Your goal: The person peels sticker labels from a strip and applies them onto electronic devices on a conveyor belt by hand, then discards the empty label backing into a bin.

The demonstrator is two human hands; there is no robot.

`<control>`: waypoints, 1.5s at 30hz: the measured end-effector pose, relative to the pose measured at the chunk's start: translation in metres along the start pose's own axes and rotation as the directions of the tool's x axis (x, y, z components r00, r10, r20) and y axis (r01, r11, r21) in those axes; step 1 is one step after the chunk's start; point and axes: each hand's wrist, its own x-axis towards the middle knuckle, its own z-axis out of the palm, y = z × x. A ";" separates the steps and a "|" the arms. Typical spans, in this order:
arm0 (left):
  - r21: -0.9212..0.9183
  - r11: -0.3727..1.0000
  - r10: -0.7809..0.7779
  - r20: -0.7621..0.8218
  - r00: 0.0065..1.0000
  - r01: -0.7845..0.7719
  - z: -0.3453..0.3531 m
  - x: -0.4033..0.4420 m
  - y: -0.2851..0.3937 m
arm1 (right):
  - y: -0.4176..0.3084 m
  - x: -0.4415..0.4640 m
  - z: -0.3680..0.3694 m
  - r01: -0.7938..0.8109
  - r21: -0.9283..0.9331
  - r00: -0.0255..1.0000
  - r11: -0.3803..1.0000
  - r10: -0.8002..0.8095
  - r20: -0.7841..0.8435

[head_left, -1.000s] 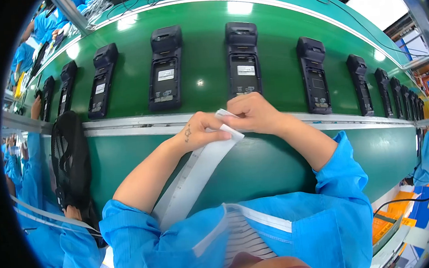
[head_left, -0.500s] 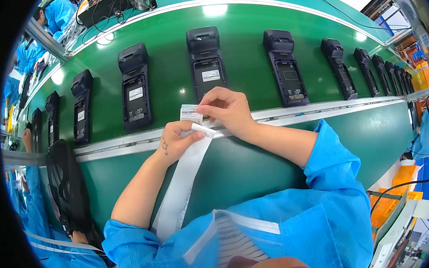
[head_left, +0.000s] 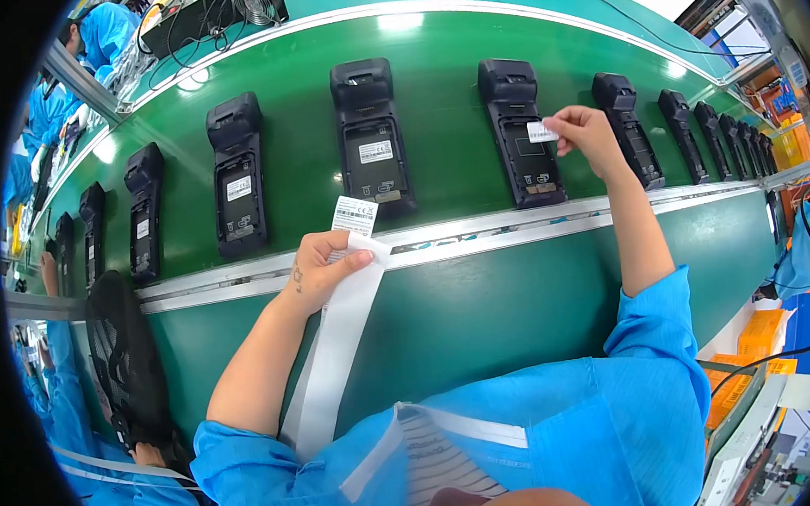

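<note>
Green belt is stretching across the upper frame, with a green table sitting below. Dark handhelds are lying in a row on the belt; one right-of-centre handheld is showing an outlined rectangle. White paper strip is hanging lower left of centre, the left hand gripping it between thumb and fingers. Right hand, upper right of centre, is pinching a small label over that handheld; can't tell if it's touching. Label placing is apparently being done; next move is probably calling for lining up with the outline, then pressing flat.
</note>
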 end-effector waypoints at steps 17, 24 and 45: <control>0.086 0.994 0.075 -0.043 0.996 -0.072 0.021 0.011 0.004 | 0.022 0.005 0.007 0.029 -0.173 0.998 0.985 -0.019 0.064; -0.062 0.998 0.017 -0.005 1.000 -0.017 0.021 0.015 -0.002 | 0.021 0.005 0.007 0.033 -0.188 0.998 0.982 -0.021 0.066; 0.046 0.999 0.025 -0.100 0.995 -0.021 0.045 0.026 -0.005 | -0.032 -0.025 0.061 0.219 -0.582 0.974 0.783 -0.141 0.176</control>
